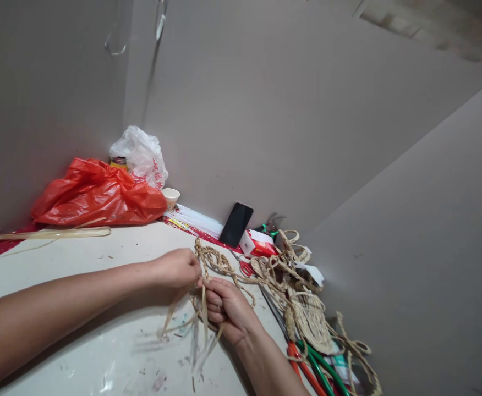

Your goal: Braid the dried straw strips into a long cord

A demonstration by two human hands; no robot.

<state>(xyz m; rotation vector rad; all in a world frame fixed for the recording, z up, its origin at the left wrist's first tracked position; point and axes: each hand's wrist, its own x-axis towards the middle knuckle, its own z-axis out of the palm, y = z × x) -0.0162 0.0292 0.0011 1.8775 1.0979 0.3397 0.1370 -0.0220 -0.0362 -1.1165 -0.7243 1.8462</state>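
My left hand (179, 268) and my right hand (226, 307) meet over the white tabletop (113, 330), both with fingers closed. Between them they pinch a braided straw cord (218, 259), whose finished length lies coiled just beyond my fingers. Loose flat straw strands (204, 316) hang down from the pinch toward the tabletop, some smeared by motion. The exact spot where my left fingertips grip is partly hidden. A pile of braided straw pieces (311, 319) lies to the right of my right hand.
A red plastic bag (100, 192), a white bag (142, 154) and a paper cup (170, 199) stand at the back left. Straw strips (71, 233) lie before them. A phone (236, 224) leans on the wall beside a red-and-white box (259, 243). Red-handled scissors (246, 268) and green-handled shears (321, 366) lie right.
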